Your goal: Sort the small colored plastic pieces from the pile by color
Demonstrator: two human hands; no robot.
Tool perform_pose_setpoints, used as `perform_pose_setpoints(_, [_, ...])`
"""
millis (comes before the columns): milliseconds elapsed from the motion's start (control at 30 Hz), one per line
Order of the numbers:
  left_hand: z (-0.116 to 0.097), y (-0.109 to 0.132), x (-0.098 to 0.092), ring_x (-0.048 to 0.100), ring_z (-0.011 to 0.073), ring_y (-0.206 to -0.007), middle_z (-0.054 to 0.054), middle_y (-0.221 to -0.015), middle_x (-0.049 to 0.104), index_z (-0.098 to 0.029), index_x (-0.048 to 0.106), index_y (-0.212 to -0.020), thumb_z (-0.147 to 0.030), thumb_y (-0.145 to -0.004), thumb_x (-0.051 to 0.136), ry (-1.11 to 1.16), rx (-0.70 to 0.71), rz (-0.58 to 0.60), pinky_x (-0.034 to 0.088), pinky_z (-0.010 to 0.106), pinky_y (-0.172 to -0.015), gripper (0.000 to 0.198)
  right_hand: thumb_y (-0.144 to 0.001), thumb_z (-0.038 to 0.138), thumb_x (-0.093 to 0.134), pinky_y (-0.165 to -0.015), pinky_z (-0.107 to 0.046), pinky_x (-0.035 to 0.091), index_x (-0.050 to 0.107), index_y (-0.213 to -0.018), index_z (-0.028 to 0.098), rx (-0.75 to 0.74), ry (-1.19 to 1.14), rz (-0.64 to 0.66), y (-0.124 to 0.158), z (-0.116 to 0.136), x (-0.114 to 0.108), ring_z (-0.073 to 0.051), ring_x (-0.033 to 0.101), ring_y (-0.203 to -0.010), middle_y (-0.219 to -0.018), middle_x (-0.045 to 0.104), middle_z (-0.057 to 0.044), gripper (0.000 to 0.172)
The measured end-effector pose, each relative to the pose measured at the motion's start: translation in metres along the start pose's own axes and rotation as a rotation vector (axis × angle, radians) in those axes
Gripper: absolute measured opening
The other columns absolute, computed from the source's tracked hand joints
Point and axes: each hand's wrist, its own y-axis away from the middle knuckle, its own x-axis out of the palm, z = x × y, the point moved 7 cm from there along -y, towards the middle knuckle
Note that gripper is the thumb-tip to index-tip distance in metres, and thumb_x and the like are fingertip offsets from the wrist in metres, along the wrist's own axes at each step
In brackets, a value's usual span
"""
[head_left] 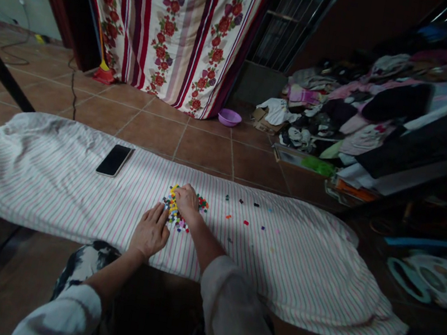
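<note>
A heap of tiny multicoloured pieces (179,221) lies on a striped cloth (296,269), too small for me to name their kind. My left hand (151,231) rests palm down at the heap's near left edge, fingers stretched out. Over the heap is my right hand (186,201), its fingers bent down and pinched together near some yellow pieces (173,196). Whatever the right fingertips hold is hidden. To the right, several single pieces sit apart in loose rows, among them a red piece (246,222), a black piece (256,205) and an orange piece (228,217).
A dark-screened phone (115,160) lies on the cloth at the left. Beyond are a tiled floor (205,147), a purple basin (229,117), a floral curtain (181,30) and a red broom (104,75). Piled clothes (343,107) fill the right back.
</note>
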Motion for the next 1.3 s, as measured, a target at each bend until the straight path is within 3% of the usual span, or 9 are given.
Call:
perform_pose_setpoints(367, [0.0, 0.0, -0.001, 0.046, 0.0316, -0.132, 0.02, -0.135, 0.055, -0.01, 0.054, -0.126, -0.022, -0.086, 0.044, 0.002, -0.001, 0.012, 0.042, 0.047, -0.105, 0.044, -0.091, 0.022, 0.05, -0.076, -0.027, 0.044, 0.075, -0.091, 0.022, 0.077, 0.033, -0.018, -0.018, -0.001, -0.003, -0.019, 0.057, -0.089, -0.096, 0.067, -0.01, 0.025])
perform_pose_setpoints(667, [-0.002, -0.001, -0.002, 0.046, 0.0318, -0.132, 0.02, -0.136, 0.055, -0.008, 0.055, -0.124, -0.02, -0.084, 0.045, -0.032, 0.005, 0.005, 0.043, 0.046, -0.104, 0.043, -0.088, 0.017, 0.05, -0.085, -0.029, 0.043, 0.071, -0.104, 0.014, 0.161, 0.023, 0.081, -0.026, 0.004, -0.001, -0.021, 0.061, -0.1, -0.107, 0.068, -0.016, 0.027])
perform_pose_setpoints(1033, [0.0, 0.001, 0.001, 0.046, 0.0315, -0.132, 0.02, -0.137, 0.054, -0.01, 0.055, -0.125, -0.021, -0.085, 0.044, -0.012, 0.0, 0.012, 0.042, 0.047, -0.105, 0.042, -0.085, 0.023, 0.057, -0.072, -0.024, 0.042, 0.067, -0.093, 0.02, 0.155, -0.182, -0.053, -0.011, -0.004, -0.01, -0.016, 0.064, -0.081, -0.092, 0.073, -0.005, 0.013])
perform_pose_setpoints(1300, [0.001, 0.0, 0.001, 0.048, 0.0318, -0.13, 0.021, -0.135, 0.055, -0.009, 0.055, -0.123, -0.022, -0.085, 0.043, 0.004, 0.014, 0.001, 0.043, 0.047, -0.104, 0.042, -0.083, 0.017, 0.058, -0.079, -0.023, 0.044, 0.065, -0.092, 0.02, 0.079, -0.292, -0.13, 0.006, -0.016, -0.015, -0.015, 0.063, -0.085, -0.091, 0.071, -0.002, 0.012])
